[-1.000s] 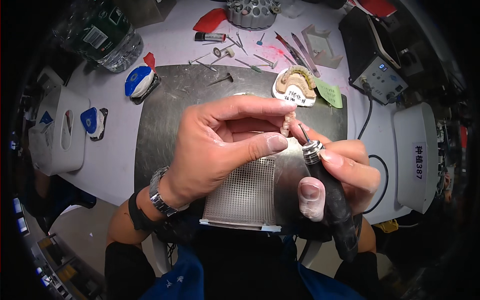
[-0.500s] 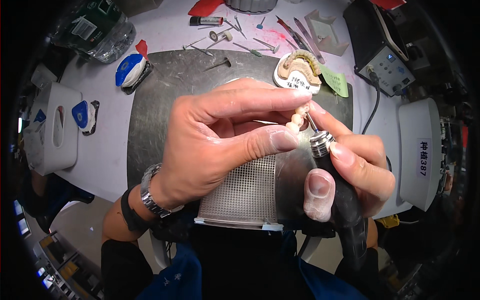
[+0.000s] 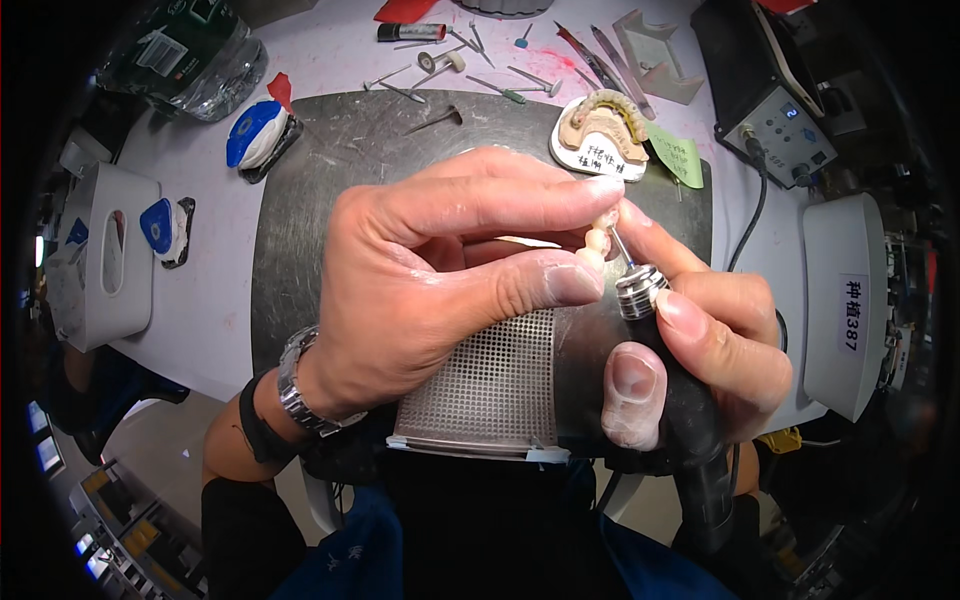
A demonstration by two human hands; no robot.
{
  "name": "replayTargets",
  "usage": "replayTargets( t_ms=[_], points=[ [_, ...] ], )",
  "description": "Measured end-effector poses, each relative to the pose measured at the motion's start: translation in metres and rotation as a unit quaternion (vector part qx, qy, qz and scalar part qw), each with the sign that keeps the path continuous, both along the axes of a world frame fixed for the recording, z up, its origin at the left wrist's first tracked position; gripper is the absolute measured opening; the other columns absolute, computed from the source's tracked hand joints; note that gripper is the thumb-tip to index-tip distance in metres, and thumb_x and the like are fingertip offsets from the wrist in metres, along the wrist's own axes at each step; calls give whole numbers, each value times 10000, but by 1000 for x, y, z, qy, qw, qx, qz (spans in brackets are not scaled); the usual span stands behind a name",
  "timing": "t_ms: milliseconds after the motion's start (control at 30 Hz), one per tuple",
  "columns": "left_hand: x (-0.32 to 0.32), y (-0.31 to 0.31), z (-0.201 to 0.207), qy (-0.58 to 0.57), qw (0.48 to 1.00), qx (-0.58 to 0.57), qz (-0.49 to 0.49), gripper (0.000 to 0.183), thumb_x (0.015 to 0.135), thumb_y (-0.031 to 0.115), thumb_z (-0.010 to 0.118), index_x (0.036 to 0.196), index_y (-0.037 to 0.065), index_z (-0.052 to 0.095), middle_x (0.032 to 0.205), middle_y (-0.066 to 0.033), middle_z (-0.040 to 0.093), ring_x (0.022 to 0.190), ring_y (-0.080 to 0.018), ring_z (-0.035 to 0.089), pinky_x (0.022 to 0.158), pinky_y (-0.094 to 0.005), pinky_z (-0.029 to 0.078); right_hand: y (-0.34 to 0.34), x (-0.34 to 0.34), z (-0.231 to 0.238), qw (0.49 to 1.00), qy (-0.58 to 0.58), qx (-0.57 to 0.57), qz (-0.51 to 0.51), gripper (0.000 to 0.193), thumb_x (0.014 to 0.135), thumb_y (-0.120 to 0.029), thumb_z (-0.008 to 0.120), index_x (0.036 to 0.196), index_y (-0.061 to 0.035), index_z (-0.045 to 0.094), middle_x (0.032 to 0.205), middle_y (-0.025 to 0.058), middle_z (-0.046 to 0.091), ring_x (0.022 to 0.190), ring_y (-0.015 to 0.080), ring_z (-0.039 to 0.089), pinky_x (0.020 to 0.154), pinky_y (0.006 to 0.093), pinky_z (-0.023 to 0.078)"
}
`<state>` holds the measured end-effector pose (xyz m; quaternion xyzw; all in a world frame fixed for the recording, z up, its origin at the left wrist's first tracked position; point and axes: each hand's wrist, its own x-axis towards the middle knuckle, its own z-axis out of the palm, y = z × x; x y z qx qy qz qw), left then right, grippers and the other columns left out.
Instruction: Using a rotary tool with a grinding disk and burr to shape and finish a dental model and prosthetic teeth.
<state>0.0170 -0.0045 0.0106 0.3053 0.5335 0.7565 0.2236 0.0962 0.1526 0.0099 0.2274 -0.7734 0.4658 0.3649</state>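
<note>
Grinding, apparently: left hand (image 3: 430, 265) pinching cream beaded dental bridge (image 3: 597, 243), right hand (image 3: 735, 350) clasping black tubular handpiece (image 3: 688, 405); next pass wants light pressure.

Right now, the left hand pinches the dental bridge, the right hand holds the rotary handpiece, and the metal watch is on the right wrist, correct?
Not quite: the head view shows the metal watch on the left wrist. The left hand does pinch the dental bridge, and the right hand holds the rotary handpiece.

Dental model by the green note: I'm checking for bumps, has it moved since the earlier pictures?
No; against the metal plate, the dental model shows no clear shift either way.
</note>
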Motion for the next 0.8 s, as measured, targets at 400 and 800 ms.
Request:
replayTargets(
  t_ms=[400, 800],
  points=[
    [-2, 6, -6, 47, 999, 7, -10, 369, 800, 69, 641, 1141, -38, 549, 1101, -142, 546, 916, -158, 578, 786, -253, 494, 4, 5, 5, 999, -39, -15, 0, 288, 837, -133, 605, 1022, -5, 427, 805, 150, 491, 873, 384, 612, 806, 418, 536],
    [-3, 1, -4, 34, 999, -21, -22, 361, 884, 159, 550, 1168, -60, 516, 1118, -135, 511, 935, -140, 567, 819, -224, 496, 3, 7, 0, 993, -92, -79, 11, 288, 864, -154, 566, 1079, -38, 414, 915, 187, 534, 927, 305, 601, 873, 410, 478]
  ],
)
